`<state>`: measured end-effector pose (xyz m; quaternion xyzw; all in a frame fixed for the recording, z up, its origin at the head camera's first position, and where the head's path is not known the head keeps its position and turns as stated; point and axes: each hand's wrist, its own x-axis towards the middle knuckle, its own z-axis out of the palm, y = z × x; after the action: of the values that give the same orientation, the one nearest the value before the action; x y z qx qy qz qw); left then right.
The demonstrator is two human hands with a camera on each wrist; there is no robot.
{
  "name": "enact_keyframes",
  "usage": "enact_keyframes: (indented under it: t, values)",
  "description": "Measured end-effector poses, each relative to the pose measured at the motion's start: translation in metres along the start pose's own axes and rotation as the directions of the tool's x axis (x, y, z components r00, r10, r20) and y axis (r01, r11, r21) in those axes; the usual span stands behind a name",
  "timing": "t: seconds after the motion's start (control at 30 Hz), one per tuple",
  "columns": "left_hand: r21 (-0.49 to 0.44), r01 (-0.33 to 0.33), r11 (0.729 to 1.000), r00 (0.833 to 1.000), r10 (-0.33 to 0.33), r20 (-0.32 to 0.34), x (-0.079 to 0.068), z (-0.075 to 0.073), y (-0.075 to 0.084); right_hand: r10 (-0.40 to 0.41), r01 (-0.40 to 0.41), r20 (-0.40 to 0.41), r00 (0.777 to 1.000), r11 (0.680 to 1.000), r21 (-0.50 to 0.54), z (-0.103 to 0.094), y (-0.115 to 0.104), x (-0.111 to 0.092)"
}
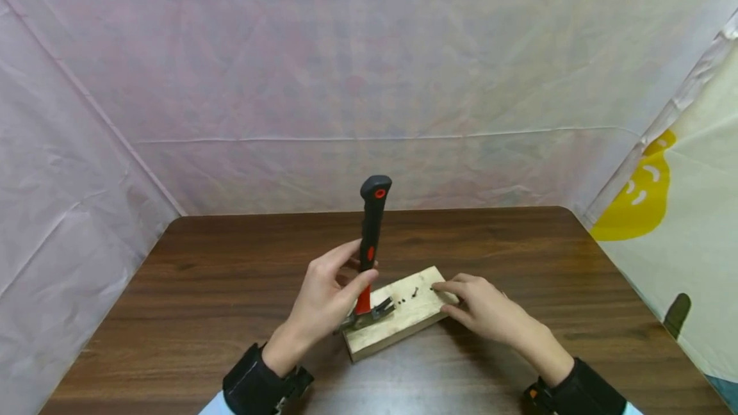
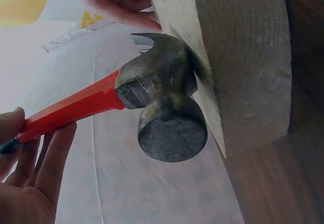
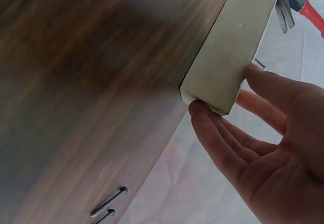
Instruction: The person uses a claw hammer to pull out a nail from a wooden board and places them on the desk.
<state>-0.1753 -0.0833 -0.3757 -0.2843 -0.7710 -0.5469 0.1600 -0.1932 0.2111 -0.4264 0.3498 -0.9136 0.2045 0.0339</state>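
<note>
A claw hammer [image 1: 371,229] with a black-and-red handle stands upright, head down, on a pale wooden block [image 1: 398,328]. My left hand [image 1: 325,290] holds it low on the handle, thumb on one side and fingers on the other. The steel hammer head [image 2: 162,82] lies against the block's top face in the left wrist view. My right hand [image 1: 490,309] grips the block's far-right end, with fingertips [image 3: 200,107] against the end face. From the block's top rises a nail [image 1: 415,291], with small dark spots beside it.
Two loose nails [image 3: 109,202] lie on the brown wood-grain table [image 1: 190,312], beyond the block in the right wrist view. A pale fabric sheet [image 1: 357,82] hangs behind the table, and another with a yellow figure [image 1: 640,203] hangs at the right.
</note>
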Motion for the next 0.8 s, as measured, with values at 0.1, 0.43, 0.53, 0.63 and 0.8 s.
enact_keyframes:
  t: [0.1,0.43,0.53,0.63,0.8]
  values:
    - [-0.009,-0.01,1.0,1.0,0.011,0.014,0.001,0.002,0.0,-0.019,0.019,-0.019,1.0,1.0,-0.007,0.001,-0.002,0.0]
    - [0.031,-0.032,0.999,0.999,0.032,0.015,0.007,0.005,0.002,-0.041,0.041,-0.048,0.998,0.999,-0.011,0.006,-0.007,0.004]
    - [0.047,-0.037,0.998,0.999,0.036,0.014,0.008,0.006,0.002,-0.038,0.038,-0.045,0.998,0.999,-0.015,0.008,-0.007,0.003]
    - [0.051,-0.037,0.998,0.999,0.036,0.016,0.009,0.007,0.002,-0.04,0.039,-0.046,0.998,0.999,-0.026,0.009,-0.008,0.002]
    - [0.055,-0.04,0.998,0.999,0.038,0.028,0.009,0.009,0.002,-0.04,0.038,-0.042,0.998,0.999,-0.037,0.011,-0.009,0.001]
